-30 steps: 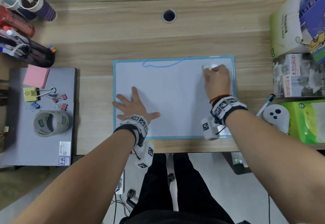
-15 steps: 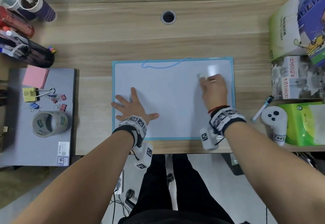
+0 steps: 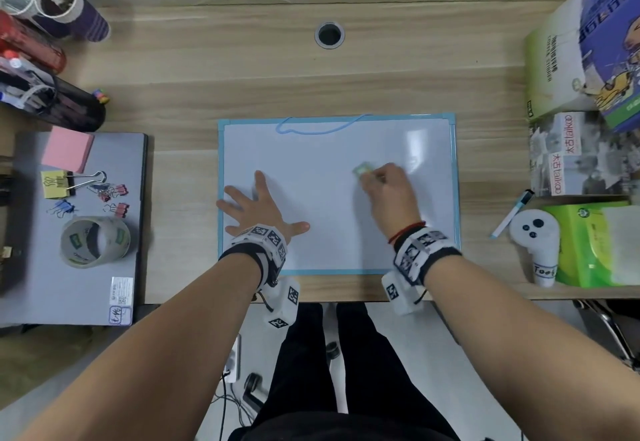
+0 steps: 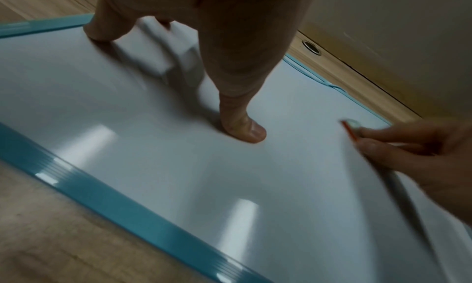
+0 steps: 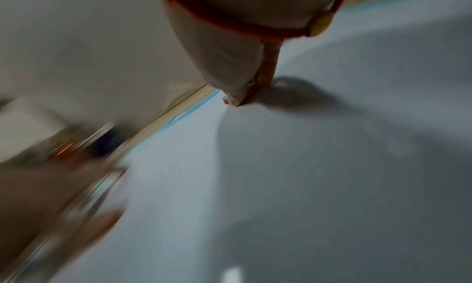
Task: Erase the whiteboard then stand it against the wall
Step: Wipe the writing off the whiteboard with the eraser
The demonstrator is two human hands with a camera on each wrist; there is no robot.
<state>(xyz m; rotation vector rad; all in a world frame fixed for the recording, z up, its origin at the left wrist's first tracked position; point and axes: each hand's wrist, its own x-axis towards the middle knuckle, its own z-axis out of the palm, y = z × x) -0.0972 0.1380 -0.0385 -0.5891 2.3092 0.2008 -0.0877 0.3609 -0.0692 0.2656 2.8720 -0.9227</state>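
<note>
Fingers (image 3: pixel 258 182) of my left hand (image 3: pixel 258 210) lie spread flat on the whiteboard (image 3: pixel 329 149), pinning it; my right hand (image 3: pixel 388 191) pinches the eraser (image 3: pixel 363 169), mid-board. Erasing seems nearly done; next I must grip the frame and lift it toward the wall beyond my fingertips.

Box (image 3: pixel 568 156) reads "talk"; controller (image 3: pixel 535 243), perhaps "Too".

Flat on the pale wooden desk (image 3: pixel 346 69): blue-framed rectangular whiteboard (image 3: pixel 329 198). On its left part, left hand (image 3: pixel 258 210); right of centre, right hand (image 3: pixel 389 194) pinching small pale eraser (image 3: pixel 363 169). Right of it, slim white marker pen (image 3: pixel 512 213).
</note>
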